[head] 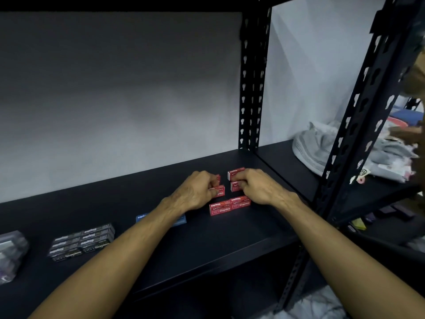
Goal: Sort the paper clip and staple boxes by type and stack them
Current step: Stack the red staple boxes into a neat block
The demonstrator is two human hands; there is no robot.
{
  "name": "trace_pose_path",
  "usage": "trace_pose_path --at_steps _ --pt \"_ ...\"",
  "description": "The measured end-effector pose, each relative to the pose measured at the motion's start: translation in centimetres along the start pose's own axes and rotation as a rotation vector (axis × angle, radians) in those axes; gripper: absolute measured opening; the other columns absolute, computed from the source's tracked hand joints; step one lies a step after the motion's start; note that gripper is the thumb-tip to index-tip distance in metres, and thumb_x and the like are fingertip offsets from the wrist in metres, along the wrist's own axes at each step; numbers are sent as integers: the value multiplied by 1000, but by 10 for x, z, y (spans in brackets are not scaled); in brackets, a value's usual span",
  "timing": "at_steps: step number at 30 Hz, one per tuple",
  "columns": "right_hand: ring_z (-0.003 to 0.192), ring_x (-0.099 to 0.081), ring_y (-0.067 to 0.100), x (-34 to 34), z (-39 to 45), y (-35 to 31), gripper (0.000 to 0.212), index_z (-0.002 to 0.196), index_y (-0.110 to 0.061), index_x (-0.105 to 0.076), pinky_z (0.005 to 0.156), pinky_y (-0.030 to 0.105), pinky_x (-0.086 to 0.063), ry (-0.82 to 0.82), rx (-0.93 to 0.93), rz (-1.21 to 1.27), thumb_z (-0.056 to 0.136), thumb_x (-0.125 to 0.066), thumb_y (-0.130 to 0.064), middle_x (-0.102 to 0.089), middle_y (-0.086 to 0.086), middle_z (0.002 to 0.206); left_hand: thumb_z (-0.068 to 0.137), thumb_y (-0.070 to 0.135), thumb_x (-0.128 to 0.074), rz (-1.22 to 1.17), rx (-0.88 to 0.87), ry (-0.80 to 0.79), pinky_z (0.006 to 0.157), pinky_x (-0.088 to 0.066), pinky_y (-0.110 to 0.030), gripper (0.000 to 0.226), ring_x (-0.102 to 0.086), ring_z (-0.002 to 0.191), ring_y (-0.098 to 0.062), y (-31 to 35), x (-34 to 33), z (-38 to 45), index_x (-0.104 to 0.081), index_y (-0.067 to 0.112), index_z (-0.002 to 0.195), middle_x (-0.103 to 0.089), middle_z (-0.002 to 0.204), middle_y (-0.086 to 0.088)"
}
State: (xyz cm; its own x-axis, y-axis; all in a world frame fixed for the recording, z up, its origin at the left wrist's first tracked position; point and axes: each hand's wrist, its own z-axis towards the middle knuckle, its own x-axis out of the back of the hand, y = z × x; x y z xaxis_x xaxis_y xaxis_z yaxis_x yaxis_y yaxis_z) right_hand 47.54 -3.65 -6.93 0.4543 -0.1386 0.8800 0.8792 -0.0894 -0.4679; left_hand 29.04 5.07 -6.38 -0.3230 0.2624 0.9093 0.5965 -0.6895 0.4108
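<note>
A black metal shelf (207,245) against a pale wall carries the stock: red staple boxes (230,207) lie clustered toward the right, a sorted block of black staple boxes (82,241) sits well apart to the left, and a blue box (141,217) shows partly behind the left forearm. The red boxes look small, stiff and light, though dense for their size; smooth card suggests gripping the long sides. Both arms reach forward, palms down. The left hand (195,192) has fingers curled onto a red box, and the right hand (255,187) pinches another at the cluster's rear.
</note>
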Motion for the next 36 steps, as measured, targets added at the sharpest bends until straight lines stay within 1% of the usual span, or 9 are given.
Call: trace_pose_path --at_steps 4,8,13,15,18,23,26,29,36 --pt "86 -59 7 -4 2 -2 33 127 -22 -64 63 15 -41 -22 21 5 101 -43 -17 -65 0 118 90 26 -68 -3 2 15 74 -56 -29 12 -65 79 -7 -1 -3 0 -70 21 101 -69 90 7" --pt "88 -58 8 -6 2 -5 33 127 -18 -64 66 16 -41 -16 34 20 101 -44 -16 -65 2 120 90 25 -67 5 -20 23 74 -56 -29 14 -65 80 -9 1 -5 0 -70 21 103 -70 92 5" --pt "74 -53 0 -5 2 -2 31 123 -18 -66 58 12 -36 -35 38 19 102 -44 -18 -64 1 113 93 28 -63 -22 -17 0 77 -57 -31 16 -66 83 -9 1 -5 -2 -69 20 106 -71 96 5" --pt "73 -54 0 -4 2 -1 29 121 -19 -66 56 13 -36 -42 29 19 102 -44 -19 -64 -2 108 95 29 -61 -37 -21 -17 77 -57 -29 17 -66 84 -8 2 -3 -3 -69 20 107 -71 96 5" --pt "76 -58 1 -3 0 -2 28 117 -19 -67 56 14 -38 -65 19 19 101 -45 -22 -63 -5 100 97 27 -57 -62 -27 -58 76 -55 -25 18 -65 85 -6 2 -1 -6 -70 20 109 -71 97 5" --pt "79 -61 2 -2 -2 -4 26 110 -22 -70 58 17 -41 -95 7 29 98 -47 -21 -64 -10 94 98 26 -55 -61 -44 -120 86 -55 -28 22 -65 93 -6 3 2 -13 -70 20 114 -71 106 6" --pt "80 -59 1 -1 -5 -5 26 108 -26 -70 60 20 -41 -104 1 13 96 -47 -23 -62 -15 90 98 25 -55 -79 -52 -134 90 -53 -27 24 -65 98 -5 1 3 -15 -70 21 117 -71 111 7" --pt "78 -56 -2 -1 -7 -7 26 108 -30 -70 58 19 -38 -105 4 -11 96 -47 -23 -58 -20 88 98 26 -56 -99 -45 -150 92 -53 -27 26 -64 100 -4 1 3 -17 -69 21 120 -70 113 7" --pt "80 -56 -1 -1 -11 -7 28 108 -27 -70 61 18 -40 -115 16 19 95 -46 -20 -59 -17 90 98 26 -56 -119 -34 -162 92 -52 -24 25 -64 101 -3 0 1 -18 -68 22 120 -70 116 7"
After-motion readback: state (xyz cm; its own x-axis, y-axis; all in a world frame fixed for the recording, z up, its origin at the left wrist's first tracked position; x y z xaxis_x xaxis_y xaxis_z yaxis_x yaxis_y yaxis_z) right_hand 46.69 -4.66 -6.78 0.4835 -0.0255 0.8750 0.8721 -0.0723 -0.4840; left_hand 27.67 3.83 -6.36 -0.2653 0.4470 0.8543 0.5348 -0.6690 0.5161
